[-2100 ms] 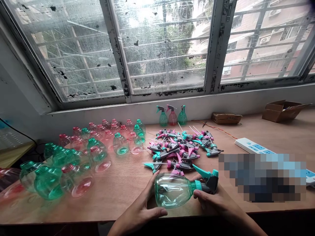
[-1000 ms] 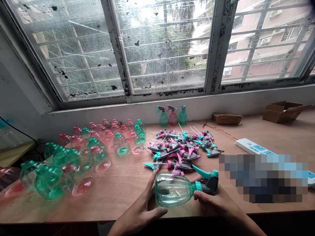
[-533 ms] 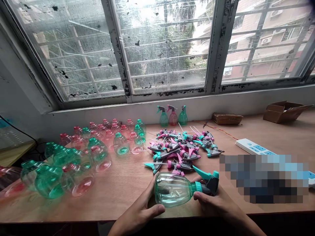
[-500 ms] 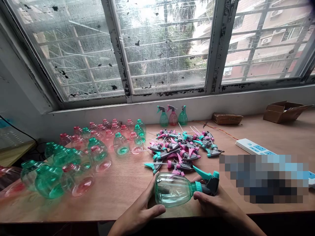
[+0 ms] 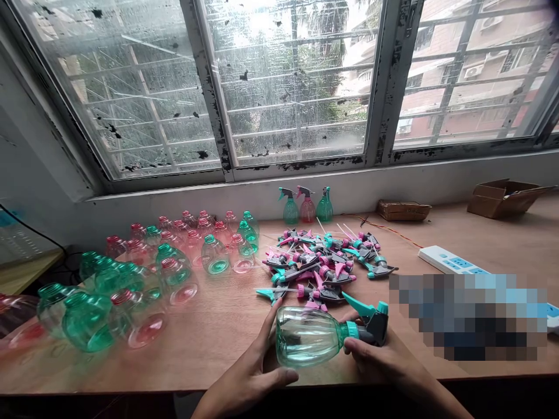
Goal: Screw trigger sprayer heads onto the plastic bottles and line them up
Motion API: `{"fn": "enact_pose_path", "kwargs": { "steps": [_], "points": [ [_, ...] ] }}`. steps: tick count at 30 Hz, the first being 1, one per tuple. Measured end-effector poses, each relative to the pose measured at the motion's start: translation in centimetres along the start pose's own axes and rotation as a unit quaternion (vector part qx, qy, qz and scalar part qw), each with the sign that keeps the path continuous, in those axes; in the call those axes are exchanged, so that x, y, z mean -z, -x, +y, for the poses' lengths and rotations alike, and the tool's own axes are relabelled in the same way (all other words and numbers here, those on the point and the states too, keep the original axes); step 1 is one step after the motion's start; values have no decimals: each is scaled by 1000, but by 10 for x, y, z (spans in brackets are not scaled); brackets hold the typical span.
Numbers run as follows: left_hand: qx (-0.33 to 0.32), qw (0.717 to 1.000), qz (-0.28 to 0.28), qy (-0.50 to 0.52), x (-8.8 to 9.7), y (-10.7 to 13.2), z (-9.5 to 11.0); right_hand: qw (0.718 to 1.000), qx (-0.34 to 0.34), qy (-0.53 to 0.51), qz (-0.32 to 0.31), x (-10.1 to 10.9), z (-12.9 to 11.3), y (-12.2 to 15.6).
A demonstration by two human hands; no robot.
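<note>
A clear green spray bottle (image 5: 308,337) lies sideways in the air above the table's front edge, its teal and dark grey trigger head (image 5: 373,323) pointing right. My right hand (image 5: 382,355) is closed around its neck, the thumb by the teal collar; the other fingers are mostly hidden behind. Beside the bottle's base is my left hand (image 5: 257,361), thumb and index finger spread apart; I cannot tell whether its hidden fingers touch the bottle. Just beyond lies a heap of loose pink, teal and grey spray heads (image 5: 323,265) with thin tubes.
Several open green and pink bottles (image 5: 174,262) stand on the left of the wooden table (image 5: 209,355). Three bottles with spray heads (image 5: 307,208) stand by the wall. At the right are a white power strip (image 5: 452,262), a blurred patch and two cardboard boxes (image 5: 500,198).
My left index finger has straightened and lifted away from the bottle's base. The bottle has shifted very slightly; my right hand keeps its hold on the neck.
</note>
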State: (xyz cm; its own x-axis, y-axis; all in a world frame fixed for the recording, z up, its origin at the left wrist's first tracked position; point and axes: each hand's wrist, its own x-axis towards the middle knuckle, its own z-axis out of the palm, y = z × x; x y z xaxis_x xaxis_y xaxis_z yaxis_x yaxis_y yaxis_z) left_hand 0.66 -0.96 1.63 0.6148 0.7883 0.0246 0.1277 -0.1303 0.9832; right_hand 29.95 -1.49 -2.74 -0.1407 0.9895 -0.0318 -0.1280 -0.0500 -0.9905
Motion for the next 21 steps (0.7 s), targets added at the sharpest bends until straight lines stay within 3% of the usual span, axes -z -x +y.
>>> {"fn": "enact_pose_path", "kwargs": {
  "steps": [8,14,21],
  "points": [
    [4,1000,-5,-8,3,1,1,1000,-4,-3,-20,0,-1,-1],
    [24,999,6,-20,5,2,-4,1000,-6,11,3,-2,-3,1],
    [-9,999,9,-36,1,1,1,1000,-6,7,18,-1,0,0]
  ]
}}
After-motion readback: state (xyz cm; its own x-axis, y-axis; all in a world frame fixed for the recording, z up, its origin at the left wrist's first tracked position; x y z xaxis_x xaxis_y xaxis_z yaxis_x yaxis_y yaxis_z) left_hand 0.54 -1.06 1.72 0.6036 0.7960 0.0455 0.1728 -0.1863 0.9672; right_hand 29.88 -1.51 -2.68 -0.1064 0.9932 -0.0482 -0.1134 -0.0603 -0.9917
